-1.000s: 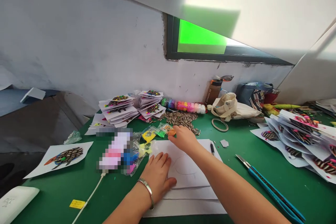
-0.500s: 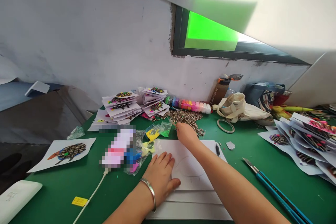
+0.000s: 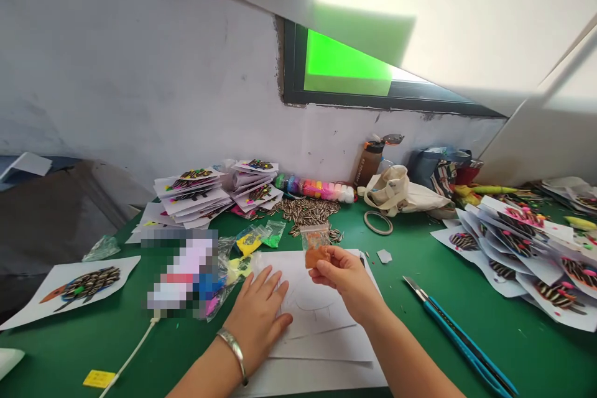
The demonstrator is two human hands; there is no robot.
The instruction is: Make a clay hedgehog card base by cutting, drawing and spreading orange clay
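Between the thumb and fingers of my right hand (image 3: 342, 277) is a small clear zip bag of orange clay (image 3: 316, 252), held up over the far part of the paper. My left hand (image 3: 261, 317), with a silver bangle at the wrist, lies flat with fingers spread on the left side of the white paper sheets (image 3: 326, 348). A pencil outline shows on the top sheet, partly covered by my right hand. Left of the paper lie bags of yellow clay (image 3: 249, 242), green clay (image 3: 274, 237) and other colours.
Striped sunflower seeds (image 3: 308, 214) are heaped behind the paper. A blue utility knife (image 3: 459, 336) lies to the right, near a tape roll (image 3: 378, 222). Stacks of seed pictures (image 3: 527, 255) stand right and back left; one finished picture (image 3: 88, 286) lies left. A brown bottle (image 3: 370, 163) stands by the wall.
My right hand has come back from beside the seed heap and now holds the bag of orange clay over the paper. My left hand stays flat on the sheets. The view has shifted right.
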